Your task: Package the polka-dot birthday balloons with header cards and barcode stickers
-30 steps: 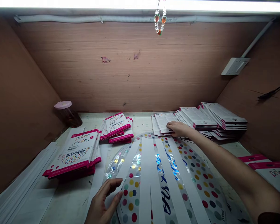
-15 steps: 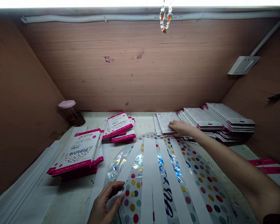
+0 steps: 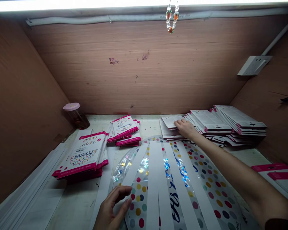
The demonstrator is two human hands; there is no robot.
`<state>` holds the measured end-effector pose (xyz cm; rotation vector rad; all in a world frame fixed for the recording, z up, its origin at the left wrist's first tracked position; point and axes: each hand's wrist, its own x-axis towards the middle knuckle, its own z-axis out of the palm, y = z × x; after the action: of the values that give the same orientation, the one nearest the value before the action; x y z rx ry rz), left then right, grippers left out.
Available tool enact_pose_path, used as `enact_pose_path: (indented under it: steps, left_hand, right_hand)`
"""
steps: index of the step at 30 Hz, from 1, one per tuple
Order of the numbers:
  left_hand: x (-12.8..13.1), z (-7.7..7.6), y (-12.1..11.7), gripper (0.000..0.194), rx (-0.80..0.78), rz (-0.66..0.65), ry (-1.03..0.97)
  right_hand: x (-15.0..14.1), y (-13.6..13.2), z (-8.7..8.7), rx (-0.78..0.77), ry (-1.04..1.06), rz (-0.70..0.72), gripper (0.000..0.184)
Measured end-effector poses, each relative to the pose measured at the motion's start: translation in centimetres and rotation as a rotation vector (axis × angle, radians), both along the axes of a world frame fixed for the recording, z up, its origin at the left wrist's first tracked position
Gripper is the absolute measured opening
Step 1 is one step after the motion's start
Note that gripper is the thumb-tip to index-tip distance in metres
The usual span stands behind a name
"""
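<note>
My left hand (image 3: 114,207) is at the left edge of the flat polka-dot foil balloon (image 3: 214,185), thumb and fingers apart with nothing between them. White paper strips (image 3: 155,172) lie lengthwise over the balloon, with dark blue lettering showing between them. Beyond the balloon's far edge, my right hand (image 3: 186,127) grips a few white printed balloon packets (image 3: 170,122), their near ends raised off the packets below (image 3: 169,132). The undersides of the gripped packets and my right thumb are hidden.
Pink-and-white balloon packets are piled at the left (image 3: 86,153) and back middle (image 3: 124,126). Packet stacks (image 3: 240,118) stand at the back right, with more packets (image 3: 278,175) nearer. A lidded jar (image 3: 75,115) stands back left; white paper sheets (image 3: 38,191) lie along the left side.
My right hand has closed on the top packets and raised them slightly off the pile. My left hand stays beside the balloon; the view has shifted a little.
</note>
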<state>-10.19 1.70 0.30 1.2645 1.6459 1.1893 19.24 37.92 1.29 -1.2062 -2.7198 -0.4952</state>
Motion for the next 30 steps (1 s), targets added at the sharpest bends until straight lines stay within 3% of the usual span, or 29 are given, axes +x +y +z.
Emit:
enact_pose_path:
  steps: [5, 7, 9, 11, 13, 16, 18, 21, 23, 30]
  left_hand:
    - [0.8, 1.3, 0.6, 0.03, 0.004, -0.114, 0.034]
    - [1.2, 1.6, 1.2, 0.031, -0.002, -0.164, 0.055]
    - [1.9, 1.8, 1.8, 0.04, 0.009, -0.184, 0.078]
    - [2.9, 1.7, 2.5, 0.06, 0.056, -0.166, 0.078]
    - [4.3, 1.5, 3.0, 0.082, 0.123, -0.159, 0.051]
    - [6.7, 0.6, 3.5, 0.097, 0.169, -0.269, -0.029]
    - [8.0, -0.2, 3.5, 0.081, 0.153, -0.39, -0.102]
    - [9.2, -1.5, 3.3, 0.037, 0.183, -0.48, -0.202]
    - [9.5, -2.2, 3.0, 0.022, 0.225, -0.476, -0.229]
    - [9.5, -2.6, 2.9, 0.016, 0.258, -0.48, -0.199]
  right_hand:
    - [0.2, -3.3, 3.9, 0.128, 0.252, -0.079, 0.035]
    - [1.4, -6.8, 5.5, 0.18, 0.405, -0.092, 0.034]
    - [3.3, -11.5, 5.8, 0.167, 0.706, -0.084, 0.027]
    - [5.5, -16.5, 4.6, 0.046, 1.075, -0.075, 0.019]
    - [7.5, -21.2, 2.1, -0.126, 1.281, -0.076, 0.017]
    - [8.9, -26.7, -2.0, -0.441, 1.324, -0.034, 0.017]
    - [8.7, -29.0, -3.9, -0.623, 1.29, -0.039, 0.027]
    - [7.7, -30.7, -5.3, -0.703, 1.314, -0.007, 0.027]
    - [7.2, -31.0, -5.7, -0.705, 1.372, 0.085, 0.02]
    - [7.6, -31.1, -7.2, -0.739, 1.431, 0.123, 0.017]
